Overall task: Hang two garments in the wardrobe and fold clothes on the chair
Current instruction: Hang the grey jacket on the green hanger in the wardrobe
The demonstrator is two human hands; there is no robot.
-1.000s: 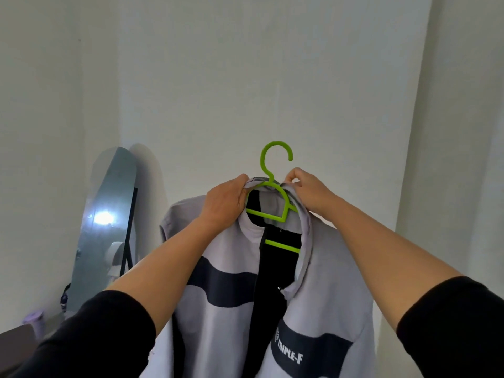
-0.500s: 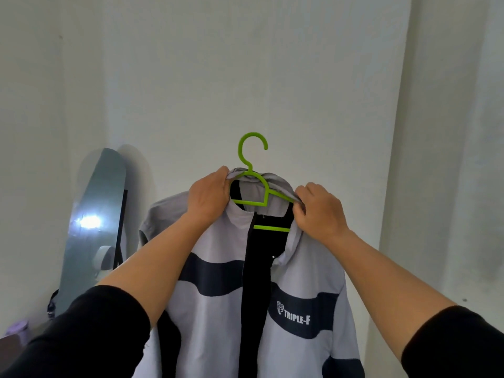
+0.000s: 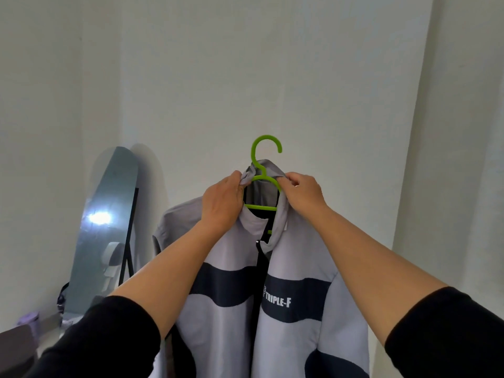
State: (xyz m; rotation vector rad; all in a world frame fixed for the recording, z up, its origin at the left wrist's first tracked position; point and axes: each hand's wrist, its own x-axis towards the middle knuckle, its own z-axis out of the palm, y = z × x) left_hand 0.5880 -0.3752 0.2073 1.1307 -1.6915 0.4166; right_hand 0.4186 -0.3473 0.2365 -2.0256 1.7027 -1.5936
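Head view: jacket [image 3: 286, 309] held mid-air on green hanger [image 3: 262, 177], left hand [image 3: 222, 204] and right hand [image 3: 305, 195] pinching its collar; collar best seated evenly, hook kept free.

jacket [image 3: 286, 317] hangs on hanger [image 3: 263, 173], centre, before far wall [image 3: 245, 64] | left hand [image 3: 222, 203] grips collar left of hook | right hand [image 3: 306, 196] grips collar right of hook | mirror [image 3: 106, 227] leans on wall, far left of jacket
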